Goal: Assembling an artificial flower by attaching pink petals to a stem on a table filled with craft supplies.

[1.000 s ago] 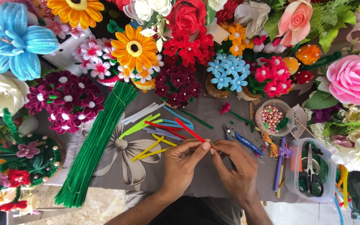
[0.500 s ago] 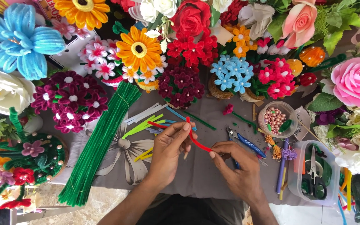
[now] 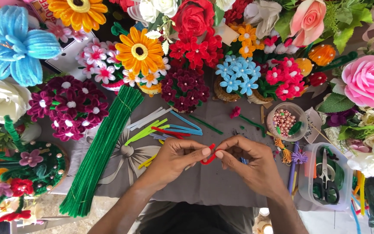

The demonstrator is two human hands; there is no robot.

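Head camera, looking straight down on a grey cloth-covered work table (image 3: 221, 186). Both hands meet at centre frame. Left hand (image 3: 176, 158) has thumb and forefinger pinched shut on one end of a short red fuzzy pipe cleaner (image 3: 209, 157); right hand (image 3: 249, 162) pinches the other end, fingertips of the two hands nearly touching. The pipe cleaner is bent into a small loop or curl between them, held just above the cloth; the exact shape is hard to read, since the fingers cover most of it. At 10 o'clock from the hands, a loose scatter of cut pipe cleaner pieces in lime, red, blue and white (image 3: 165, 128) lies on the cloth. At 9 o'clock, a long thick bundle of dark green pipe cleaners (image 3: 102, 149) runs diagonally from near the flowers down to the table's near edge. At 2 o'clock, a small round clear bowl of pinkish beads (image 3: 287, 120). At 3 to 4 o'clock, a clear plastic box holding black-handled scissors (image 3: 325, 175). Across 12 o'clock, a dense row of finished craft flowers: an orange daisy-shaped flower with yellow centre (image 3: 140, 52), a cluster of small light-blue flowers (image 3: 238, 74), a large pink rose (image 3: 369, 80) far right, a big blue fuzzy flower (image 3: 16, 47) far left.
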